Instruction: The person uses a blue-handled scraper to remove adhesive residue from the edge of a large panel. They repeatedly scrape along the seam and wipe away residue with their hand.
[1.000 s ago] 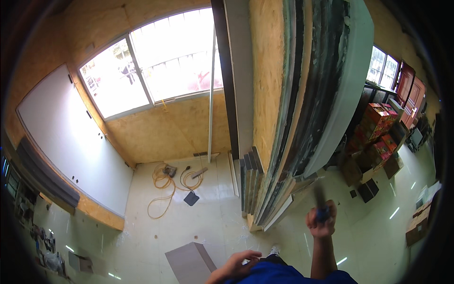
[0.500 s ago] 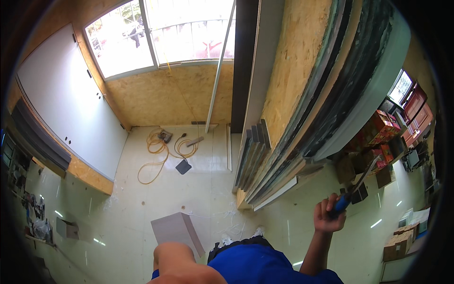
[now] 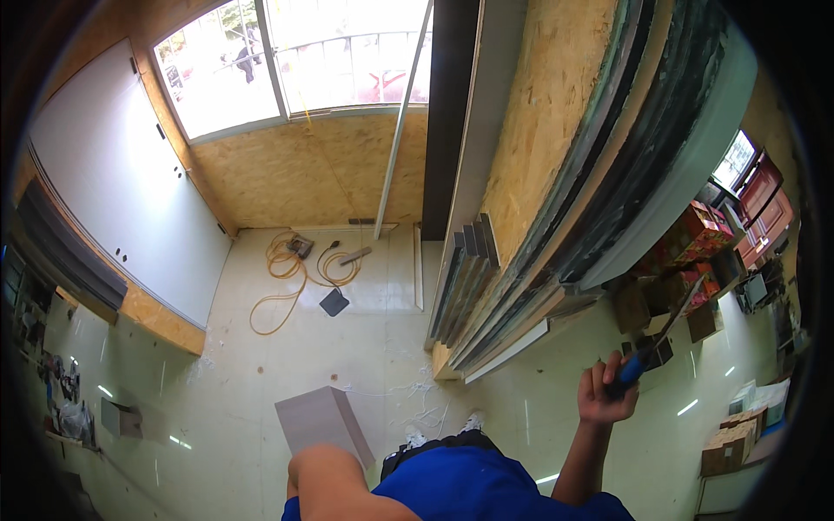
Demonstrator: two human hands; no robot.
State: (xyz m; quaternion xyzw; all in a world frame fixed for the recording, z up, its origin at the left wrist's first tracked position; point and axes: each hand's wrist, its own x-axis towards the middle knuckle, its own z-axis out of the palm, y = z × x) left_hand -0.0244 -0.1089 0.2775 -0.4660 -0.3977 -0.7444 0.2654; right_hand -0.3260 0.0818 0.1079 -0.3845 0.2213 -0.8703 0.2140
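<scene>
My right hand [image 3: 608,391] is raised at the lower right, fingers wrapped round the blue handle [image 3: 627,373] of a hand tool. From the handle a long, narrow, dark blade [image 3: 673,323] points up and to the right; I cannot make out its exact kind. My left arm [image 3: 326,478] is bent at the lower middle, and its hand does not show. Just beyond that arm, a brown-grey box [image 3: 317,424] stands on the floor.
Tall sheets and panels [image 3: 599,165] lean upright on my right, with shorter boards [image 3: 465,278] beside them. Ahead, a yellow hose [image 3: 278,326] lies coiled by a dark flat piece [image 3: 334,302]. A white panel [image 3: 122,174] stands at left; cartons [image 3: 730,443] are at far right.
The view has shifted slightly. My right hand still grips the blue-handled tool in almost the same pose, and my left arm has moved a little.
</scene>
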